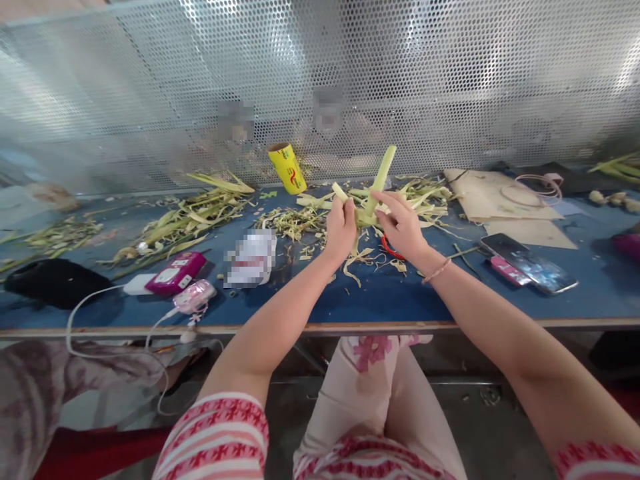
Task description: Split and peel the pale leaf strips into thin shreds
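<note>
My left hand (pixel 342 229) is closed around a pale green leaf strip, whose short end (pixel 340 192) pokes out above the thumb. Close beside it, my right hand (pixel 401 225) pinches a broad pale green leaf strip (pixel 384 170) that stands up and leans right. Whether both hands grip one folded strip or separate ones, I cannot tell. Beneath the hands lies a heap of leaf scraps (pixel 295 223). A red loop (pixel 393 248), like a handle, shows partly under my right hand.
A perforated metal screen (pixel 440 80) rises behind the blue table (pixel 300 307). Leftward are a yellow tube (pixel 287 168), leaf trimmings (pixel 193 213), a white packet (pixel 251 258), a purple box (pixel 176 273) with cables and a black pouch (pixel 55 283). Phones (pixel 530 262) and brown paper (pixel 495 197) lie right.
</note>
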`<state>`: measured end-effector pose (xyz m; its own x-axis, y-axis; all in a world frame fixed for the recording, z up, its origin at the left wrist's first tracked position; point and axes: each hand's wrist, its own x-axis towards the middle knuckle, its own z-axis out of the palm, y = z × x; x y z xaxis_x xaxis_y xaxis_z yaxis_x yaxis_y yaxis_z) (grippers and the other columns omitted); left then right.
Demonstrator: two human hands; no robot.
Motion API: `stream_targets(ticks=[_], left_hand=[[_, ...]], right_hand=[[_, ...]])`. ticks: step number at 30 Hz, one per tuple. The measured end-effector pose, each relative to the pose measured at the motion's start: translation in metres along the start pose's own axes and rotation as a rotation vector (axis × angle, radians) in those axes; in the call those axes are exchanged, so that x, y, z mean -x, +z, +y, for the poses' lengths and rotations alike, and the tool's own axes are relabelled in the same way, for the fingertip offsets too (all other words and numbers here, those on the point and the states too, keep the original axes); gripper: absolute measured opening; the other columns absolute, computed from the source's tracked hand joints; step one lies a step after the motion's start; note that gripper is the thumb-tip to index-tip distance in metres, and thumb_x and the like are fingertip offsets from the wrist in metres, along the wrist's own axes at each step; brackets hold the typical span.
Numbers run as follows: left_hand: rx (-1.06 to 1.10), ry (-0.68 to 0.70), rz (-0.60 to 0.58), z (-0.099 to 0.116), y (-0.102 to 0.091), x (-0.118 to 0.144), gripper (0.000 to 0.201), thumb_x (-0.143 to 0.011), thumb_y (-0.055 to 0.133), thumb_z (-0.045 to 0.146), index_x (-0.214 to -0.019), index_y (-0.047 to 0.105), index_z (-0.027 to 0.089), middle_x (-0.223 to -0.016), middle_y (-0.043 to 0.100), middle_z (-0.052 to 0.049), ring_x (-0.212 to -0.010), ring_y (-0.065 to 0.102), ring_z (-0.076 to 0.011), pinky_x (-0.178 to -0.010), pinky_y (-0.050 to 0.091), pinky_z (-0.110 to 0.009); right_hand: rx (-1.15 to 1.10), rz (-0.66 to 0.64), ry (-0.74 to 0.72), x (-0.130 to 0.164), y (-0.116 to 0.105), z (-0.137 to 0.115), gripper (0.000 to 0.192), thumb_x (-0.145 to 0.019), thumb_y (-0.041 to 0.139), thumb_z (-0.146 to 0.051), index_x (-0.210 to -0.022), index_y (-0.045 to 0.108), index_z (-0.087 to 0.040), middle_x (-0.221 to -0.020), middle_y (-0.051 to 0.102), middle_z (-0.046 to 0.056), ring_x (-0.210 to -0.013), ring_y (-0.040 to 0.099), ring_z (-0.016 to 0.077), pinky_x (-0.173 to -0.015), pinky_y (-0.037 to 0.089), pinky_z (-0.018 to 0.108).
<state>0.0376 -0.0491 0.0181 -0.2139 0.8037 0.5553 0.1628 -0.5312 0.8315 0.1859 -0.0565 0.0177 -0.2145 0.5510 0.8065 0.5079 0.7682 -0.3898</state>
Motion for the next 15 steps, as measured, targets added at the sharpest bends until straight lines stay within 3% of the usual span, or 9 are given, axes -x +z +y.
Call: stream_targets(ticks=[5, 8, 15], left_hand=[[-0.113, 0.044, 0.089, -0.005, 0.002, 0.000, 0.020, -0.094, 0.044, 0.033, -0.078, 0.041, 0.022, -0.063, 0.043, 0.003, -0.058, 0.042, -0.0119, -0.061, 0.034, -0.029], [-0.114, 0.029, 0.163, -0.007, 0.002, -0.004, 0.019, -0.095, 0.042, 0.028, -0.077, 0.041, 0.023, -0.065, 0.042, 0.002, -0.059, 0.041, -0.0122, -0.063, 0.034, -0.029], [-0.045, 0.000, 0.186, -0.011, -0.002, -0.008, 0.019, -0.093, 0.046, 0.034, -0.079, 0.042, 0.023, -0.068, 0.042, 0.001, -0.063, 0.042, -0.0129, -0.064, 0.036, -0.028]], right_hand=[[-0.027, 0.008, -0.112, 0.000, 0.002, 0.000, 0.040, -0.091, 0.045, -0.020, -0.130, 0.055, -0.024, -0.125, 0.060, 0.010, -0.114, 0.058, 0.0223, -0.094, 0.053, 0.042], [-0.026, 0.007, -0.105, 0.000, 0.003, 0.001, 0.041, -0.091, 0.044, -0.018, -0.130, 0.055, -0.025, -0.125, 0.060, 0.009, -0.115, 0.057, 0.0225, -0.095, 0.053, 0.042], [-0.005, -0.036, -0.103, 0.000, 0.003, -0.001, 0.045, -0.091, 0.043, -0.017, -0.134, 0.052, -0.027, -0.127, 0.059, 0.008, -0.116, 0.057, 0.0230, -0.096, 0.053, 0.045]])
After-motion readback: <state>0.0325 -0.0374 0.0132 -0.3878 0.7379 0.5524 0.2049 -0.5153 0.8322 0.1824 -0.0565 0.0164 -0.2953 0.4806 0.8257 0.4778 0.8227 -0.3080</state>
